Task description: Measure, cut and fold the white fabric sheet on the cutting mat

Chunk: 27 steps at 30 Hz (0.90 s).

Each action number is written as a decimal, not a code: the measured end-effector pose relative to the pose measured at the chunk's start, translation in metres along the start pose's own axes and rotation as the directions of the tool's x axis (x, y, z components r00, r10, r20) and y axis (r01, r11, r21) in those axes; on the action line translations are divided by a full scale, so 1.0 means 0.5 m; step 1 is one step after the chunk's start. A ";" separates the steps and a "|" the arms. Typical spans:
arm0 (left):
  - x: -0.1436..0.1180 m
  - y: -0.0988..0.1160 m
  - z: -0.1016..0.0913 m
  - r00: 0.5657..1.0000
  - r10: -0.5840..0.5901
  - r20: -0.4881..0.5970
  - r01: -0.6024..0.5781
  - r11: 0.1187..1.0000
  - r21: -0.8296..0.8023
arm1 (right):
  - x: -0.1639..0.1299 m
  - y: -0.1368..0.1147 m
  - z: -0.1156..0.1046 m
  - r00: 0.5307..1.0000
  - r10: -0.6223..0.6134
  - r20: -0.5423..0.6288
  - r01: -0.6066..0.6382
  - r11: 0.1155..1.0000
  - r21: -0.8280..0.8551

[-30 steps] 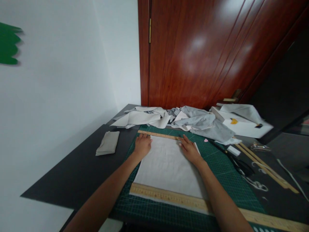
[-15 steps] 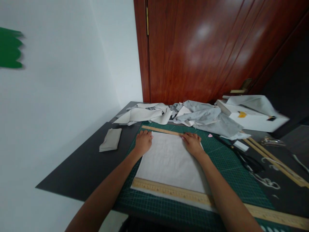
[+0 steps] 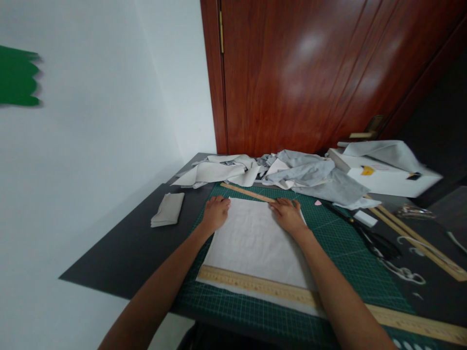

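Observation:
A white cloth (image 3: 255, 240) lies flat on the green cutting mat (image 3: 339, 253). Across its near edge rests a long wooden ruler (image 3: 251, 284), running on to the right under my forearm. My left hand (image 3: 216, 214) lies on the cloth's far left corner, fingers laid down over it. At the far right part of the cloth is my right hand (image 3: 287, 214), closed on the end of a thinner wooden ruler (image 3: 246, 192), its fingertips partly hidden. That ruler slants away from the cloth's far edge.
Folded grey cloth (image 3: 168, 210) sits on the dark table at left. Crumpled fabric (image 3: 306, 170) lies along the back beside a white box (image 3: 394, 180). Black scissors (image 3: 375, 243), wooden strips (image 3: 419, 243) and white cord (image 3: 404, 274) are at right. Behind stands a wooden door (image 3: 284, 78).
The thin ruler's left end has swung away from the cloth's far edge, so it now slants. My right hand has shifted slightly left; the left hand stays at the corner.

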State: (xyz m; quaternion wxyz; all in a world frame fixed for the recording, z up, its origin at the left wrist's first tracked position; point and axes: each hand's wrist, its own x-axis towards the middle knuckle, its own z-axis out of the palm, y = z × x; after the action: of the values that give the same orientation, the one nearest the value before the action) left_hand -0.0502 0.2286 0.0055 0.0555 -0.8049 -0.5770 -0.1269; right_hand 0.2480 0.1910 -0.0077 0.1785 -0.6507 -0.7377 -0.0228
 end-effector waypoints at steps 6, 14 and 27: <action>-0.004 0.003 0.000 1.000 -0.011 -0.012 0.011 1.000 0.005 | 0.006 0.013 -0.013 0.994 0.109 -0.023 -0.109 0.994 -0.003; -0.007 0.002 0.001 1.000 -0.009 -0.013 0.009 1.000 -0.019 | 0.007 0.033 -0.009 0.951 0.302 -0.074 -0.305 0.952 -0.035; -0.013 0.005 -0.010 1.000 -0.013 -0.013 0.012 0.999 -0.035 | 0.017 0.041 -0.039 0.936 0.351 0.030 -0.351 0.936 0.001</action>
State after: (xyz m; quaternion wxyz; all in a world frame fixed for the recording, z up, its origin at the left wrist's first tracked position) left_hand -0.0507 0.2206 0.0087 0.0446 -0.8013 -0.5793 -0.1425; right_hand 0.2715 0.1970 0.0089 0.1710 -0.7715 -0.6125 0.0212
